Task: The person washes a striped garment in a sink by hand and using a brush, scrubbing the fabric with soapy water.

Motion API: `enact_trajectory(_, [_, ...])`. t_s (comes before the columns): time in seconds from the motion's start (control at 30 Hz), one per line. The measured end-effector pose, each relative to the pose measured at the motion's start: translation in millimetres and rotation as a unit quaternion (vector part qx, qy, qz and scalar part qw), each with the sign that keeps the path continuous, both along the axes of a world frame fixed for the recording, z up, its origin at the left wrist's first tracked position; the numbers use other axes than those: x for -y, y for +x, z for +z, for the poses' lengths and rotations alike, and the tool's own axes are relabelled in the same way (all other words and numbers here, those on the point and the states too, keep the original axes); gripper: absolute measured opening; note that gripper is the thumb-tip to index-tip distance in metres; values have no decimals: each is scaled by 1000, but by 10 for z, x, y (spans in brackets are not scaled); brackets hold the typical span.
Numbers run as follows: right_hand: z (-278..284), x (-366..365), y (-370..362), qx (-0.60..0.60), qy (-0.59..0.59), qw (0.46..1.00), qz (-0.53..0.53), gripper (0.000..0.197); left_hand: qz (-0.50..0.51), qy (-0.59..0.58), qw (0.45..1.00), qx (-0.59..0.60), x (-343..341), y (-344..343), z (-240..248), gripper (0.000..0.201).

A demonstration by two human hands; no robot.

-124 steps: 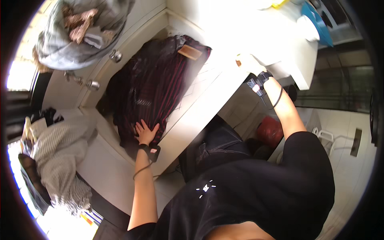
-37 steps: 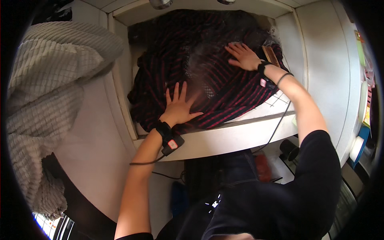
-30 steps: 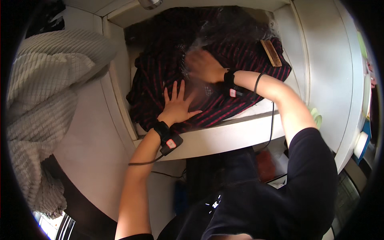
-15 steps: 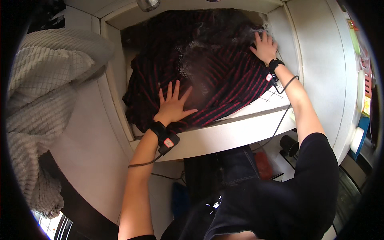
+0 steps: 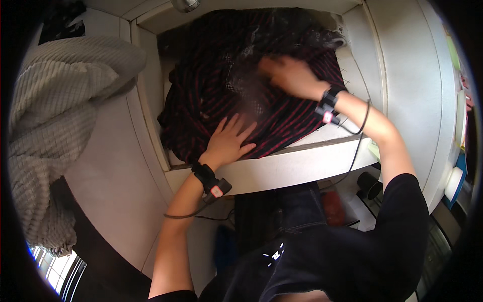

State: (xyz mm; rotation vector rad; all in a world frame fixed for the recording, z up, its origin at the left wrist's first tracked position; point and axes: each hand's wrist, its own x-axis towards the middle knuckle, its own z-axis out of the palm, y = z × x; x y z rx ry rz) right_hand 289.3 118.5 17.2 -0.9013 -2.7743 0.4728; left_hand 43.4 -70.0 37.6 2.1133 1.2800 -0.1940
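Note:
A wet black cloth with red stripes lies bunched across a white tiled basin. White suds cling to the cloth's middle and its far right corner. My left hand rests open on the near left part of the cloth, fingers spread and pointing away. Over the middle right of the cloth is my right hand, its fingers toward the left. Motion smears those fingers, so whether they pinch the fabric does not show.
A metal tap juts over the basin's far rim. Grey ribbed fabric hangs over the left ledge. Each wrist carries a black strapped device with a cable. A dark cylinder is below the basin's right end.
My right hand has moved left from the cloth's far right corner to its middle. My left hand has shifted slightly right and nearer. The cloth's right edge has shifted a little.

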Motion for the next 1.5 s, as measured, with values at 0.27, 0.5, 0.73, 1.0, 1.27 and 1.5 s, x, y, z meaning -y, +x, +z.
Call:
enact_trajectory(0.27, [-623,-698,103,238,21,964,-115,44,-24,-58,998,16,-2,-15,50,57])
enact_trajectory(0.5, [-1191,-1252,658,234,-120,946,-190,58,79,-80,987,116,-308,62,95,58])
enact_trajectory(0.73, [-1023,-1374,1478,138,-215,897,-360,60,51,-5,996,75,-672,807,-421,74])
enact_trajectory(1.0, [44,-510,431,64,-101,975,186,43,-118,-27,986,116,-476,899,-344,74])
enact_trajectory(1.27, [-838,-1056,-665,96,23,984,146,47,-95,-73,970,210,-341,932,-208,64])
enact_trajectory(1.5, [-218,-412,-366,41,-145,942,298,46,-100,-75,973,192,-375,932,-179,64])
